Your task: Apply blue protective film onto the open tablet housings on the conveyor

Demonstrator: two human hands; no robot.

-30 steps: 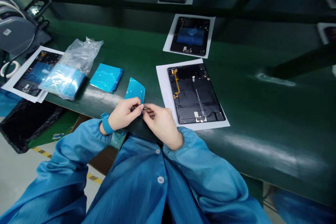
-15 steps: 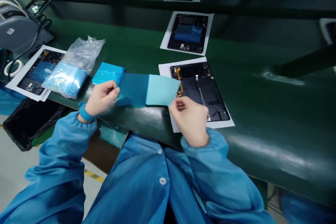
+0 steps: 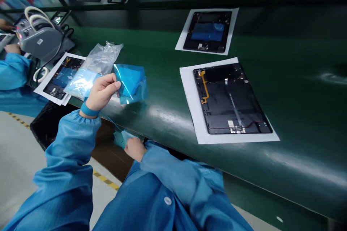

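Observation:
My left hand (image 3: 101, 92) is raised over the near edge of the green belt (image 3: 162, 108), with its fingers pinched on a blue film sheet (image 3: 131, 83) that hangs curled to the right of it. My right hand (image 3: 135, 148) is down below the belt's edge, fingers closed on a pale blue peeled liner (image 3: 120, 138). An open black tablet back (image 3: 230, 97) with an orange flex cable lies on a white paper sheet (image 3: 189, 115) to the right, well away from both hands.
A clear plastic bag of blue films (image 3: 89, 68) lies left of my hand. Another tablet on paper (image 3: 61, 77) sits at far left, and others (image 3: 208, 30) lie further back. A grey machine (image 3: 40, 38) stands at upper left beside a co-worker's blue sleeve (image 3: 13, 75). A black bin (image 3: 46, 126) stands below.
The two layers have come apart. My right hand dropped with the pale liner below the belt edge, while my left hand lifted the blue film. The view has shifted left.

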